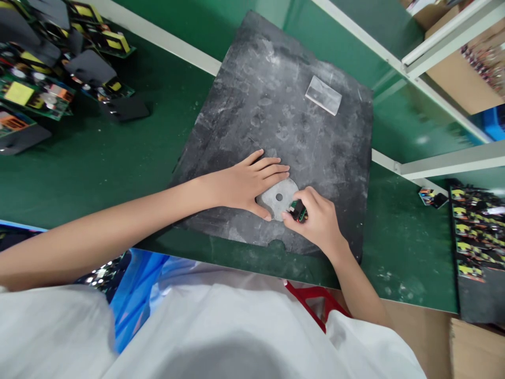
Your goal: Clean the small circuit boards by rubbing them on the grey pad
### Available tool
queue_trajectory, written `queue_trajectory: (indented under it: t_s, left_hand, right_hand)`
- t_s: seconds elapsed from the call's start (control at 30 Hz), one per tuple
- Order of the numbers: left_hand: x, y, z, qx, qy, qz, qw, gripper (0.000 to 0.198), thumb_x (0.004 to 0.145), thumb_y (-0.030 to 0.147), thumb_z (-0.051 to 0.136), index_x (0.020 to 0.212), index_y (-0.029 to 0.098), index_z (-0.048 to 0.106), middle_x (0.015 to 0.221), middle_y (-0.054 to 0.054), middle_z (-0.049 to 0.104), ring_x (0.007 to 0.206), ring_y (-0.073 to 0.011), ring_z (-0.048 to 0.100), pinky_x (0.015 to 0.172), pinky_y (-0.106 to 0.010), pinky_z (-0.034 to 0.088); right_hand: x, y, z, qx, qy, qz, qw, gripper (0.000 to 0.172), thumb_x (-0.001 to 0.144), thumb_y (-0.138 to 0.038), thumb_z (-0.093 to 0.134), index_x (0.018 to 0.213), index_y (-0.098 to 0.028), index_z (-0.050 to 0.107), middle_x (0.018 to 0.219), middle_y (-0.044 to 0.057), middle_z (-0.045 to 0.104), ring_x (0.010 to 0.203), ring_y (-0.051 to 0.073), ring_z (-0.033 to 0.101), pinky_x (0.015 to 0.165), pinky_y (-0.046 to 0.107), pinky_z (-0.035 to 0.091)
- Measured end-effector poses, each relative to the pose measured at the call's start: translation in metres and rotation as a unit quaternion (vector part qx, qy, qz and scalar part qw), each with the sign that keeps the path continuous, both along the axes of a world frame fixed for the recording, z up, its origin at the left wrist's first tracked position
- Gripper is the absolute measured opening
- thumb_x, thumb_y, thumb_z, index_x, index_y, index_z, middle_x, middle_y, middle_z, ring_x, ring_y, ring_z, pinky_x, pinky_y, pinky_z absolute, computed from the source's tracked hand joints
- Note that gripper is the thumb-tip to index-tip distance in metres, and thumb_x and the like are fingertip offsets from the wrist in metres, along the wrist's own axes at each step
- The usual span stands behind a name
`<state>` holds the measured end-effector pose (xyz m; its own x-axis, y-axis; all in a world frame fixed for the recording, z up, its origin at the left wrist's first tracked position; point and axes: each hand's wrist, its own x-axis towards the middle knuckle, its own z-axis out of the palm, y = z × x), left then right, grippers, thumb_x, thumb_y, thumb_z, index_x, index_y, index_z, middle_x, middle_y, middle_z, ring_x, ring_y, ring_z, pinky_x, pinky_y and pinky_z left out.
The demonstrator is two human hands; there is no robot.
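My left hand [252,181] lies flat with its fingers stretched out. Its thumb and palm edge rest against a round grey disc [276,193] that has a small hole in its middle. Pinched in my right hand [315,216] is a small circuit board [300,211] with a black part on it, held at the disc's right edge. Whether the board touches the disc I cannot tell. Beneath both hands is a worn black mat [268,116], and the disc sits near its front side.
A flat grey rectangular block [323,96] lies toward the mat's back right. Piled circuit boards [39,68] occupy the left of the green table [158,142]. One board [433,198] sits at right, beside a black tray [481,295] with rows of boards. White frame bars [453,155] cross the right side.
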<state>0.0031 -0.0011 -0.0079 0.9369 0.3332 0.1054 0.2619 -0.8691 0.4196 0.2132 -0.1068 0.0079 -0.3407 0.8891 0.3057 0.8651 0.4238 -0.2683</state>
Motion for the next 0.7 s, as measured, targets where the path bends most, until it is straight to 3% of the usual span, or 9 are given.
queue_trajectory:
  t_s: [0.7]
  left_hand:
    - [0.001,0.0006,0.0006,0.006,0.032,0.002,0.999,0.097,0.08,0.075,0.05,0.151,0.014,0.026,0.156,-0.013,0.03,0.146,-0.0329,0.019,0.118,-0.049,0.0]
  right_hand:
    - [-0.0051,-0.0017,0.0029,0.014,-0.021,-0.019,1.0,0.026,0.087,-0.047,0.051,0.084,-0.02,0.051,0.073,0.0,0.054,0.062,0.013,0.054,0.055,0.024,0.037]
